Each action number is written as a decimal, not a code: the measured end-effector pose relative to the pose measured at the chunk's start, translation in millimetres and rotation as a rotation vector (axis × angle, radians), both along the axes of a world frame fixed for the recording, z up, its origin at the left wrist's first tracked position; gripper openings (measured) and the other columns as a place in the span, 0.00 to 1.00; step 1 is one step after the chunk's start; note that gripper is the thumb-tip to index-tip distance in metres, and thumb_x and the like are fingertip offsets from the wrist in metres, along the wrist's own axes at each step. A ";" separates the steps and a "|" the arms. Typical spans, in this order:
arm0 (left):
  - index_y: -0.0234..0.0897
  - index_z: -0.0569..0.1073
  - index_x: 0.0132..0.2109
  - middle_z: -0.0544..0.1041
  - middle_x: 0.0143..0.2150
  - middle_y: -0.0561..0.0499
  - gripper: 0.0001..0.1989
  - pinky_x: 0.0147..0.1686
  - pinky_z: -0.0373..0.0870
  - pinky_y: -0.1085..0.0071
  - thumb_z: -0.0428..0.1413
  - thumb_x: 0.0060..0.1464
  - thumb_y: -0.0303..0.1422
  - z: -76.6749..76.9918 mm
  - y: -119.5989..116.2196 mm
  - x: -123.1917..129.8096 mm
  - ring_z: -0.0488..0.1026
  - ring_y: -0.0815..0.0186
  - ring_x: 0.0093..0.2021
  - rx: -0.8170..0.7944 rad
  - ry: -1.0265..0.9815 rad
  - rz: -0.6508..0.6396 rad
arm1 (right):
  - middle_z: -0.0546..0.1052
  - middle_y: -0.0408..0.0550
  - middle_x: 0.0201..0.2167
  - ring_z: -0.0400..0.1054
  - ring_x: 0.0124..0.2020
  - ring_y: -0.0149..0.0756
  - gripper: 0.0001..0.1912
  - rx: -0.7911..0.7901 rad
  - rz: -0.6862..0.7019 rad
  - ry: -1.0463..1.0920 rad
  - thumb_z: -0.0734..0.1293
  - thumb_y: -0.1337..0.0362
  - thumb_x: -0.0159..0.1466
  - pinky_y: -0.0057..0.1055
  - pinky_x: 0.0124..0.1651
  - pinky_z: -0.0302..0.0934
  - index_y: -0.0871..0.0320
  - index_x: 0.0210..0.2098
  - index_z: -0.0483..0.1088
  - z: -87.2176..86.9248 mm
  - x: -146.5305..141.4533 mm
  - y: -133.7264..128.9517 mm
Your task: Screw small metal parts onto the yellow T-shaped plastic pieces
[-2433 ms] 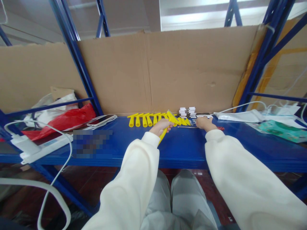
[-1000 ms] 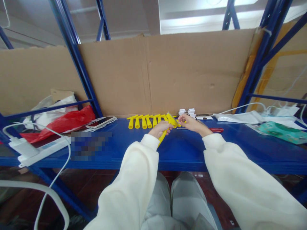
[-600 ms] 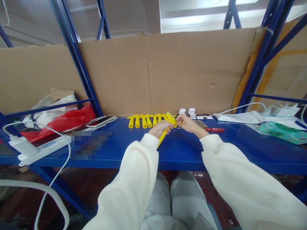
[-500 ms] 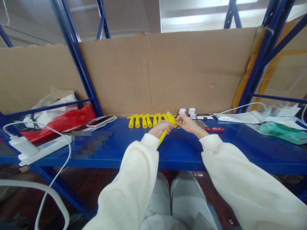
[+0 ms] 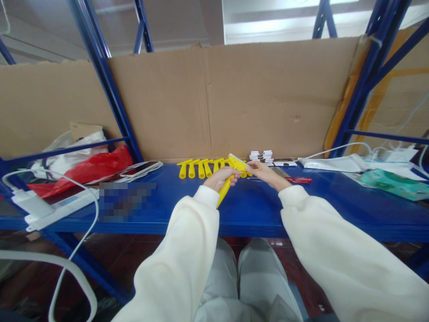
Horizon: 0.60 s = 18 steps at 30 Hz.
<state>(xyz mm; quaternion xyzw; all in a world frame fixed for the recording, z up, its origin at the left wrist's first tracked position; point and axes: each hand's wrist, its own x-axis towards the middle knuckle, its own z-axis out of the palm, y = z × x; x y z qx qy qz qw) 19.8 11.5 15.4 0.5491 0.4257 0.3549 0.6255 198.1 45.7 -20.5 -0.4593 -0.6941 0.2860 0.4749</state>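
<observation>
My left hand (image 5: pixel 221 177) is closed around a yellow scraper (image 5: pixel 238 163), its handle slanting down toward me and its wide head up and to the right. At the right end of that head, the fingers of my right hand (image 5: pixel 264 173) are pinched together, touching it. Whether a small part lies between those fingertips is too small to make out. Behind my hands, a row of several similar yellow pieces (image 5: pixel 201 170) lies along the back of the blue shelf (image 5: pixel 187 203).
Small white packs (image 5: pixel 260 156) are stacked at the back. A red-handled tool (image 5: pixel 299 180) lies right of my right hand. Cardboard (image 5: pixel 268 98) walls off the back. To the left are a phone (image 5: pixel 144 168), a red bag (image 5: pixel 90 167) and a white power strip (image 5: pixel 67 208) with cables.
The scraper's head has turned to lie more level, tipping leftward. My right hand has shifted slightly along its right end, fingers more extended. My left hand keeps its hold.
</observation>
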 end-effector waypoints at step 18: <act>0.37 0.60 0.30 0.60 0.17 0.61 0.12 0.14 0.46 0.82 0.52 0.54 0.18 0.4 0.1 -3.1 0.53 0.78 0.13 -0.020 -0.016 0.012 | 0.79 0.50 0.36 0.70 0.38 0.38 0.17 -0.041 -0.117 0.028 0.68 0.49 0.56 0.33 0.38 0.63 0.57 0.34 0.72 4.1 25.0 8.0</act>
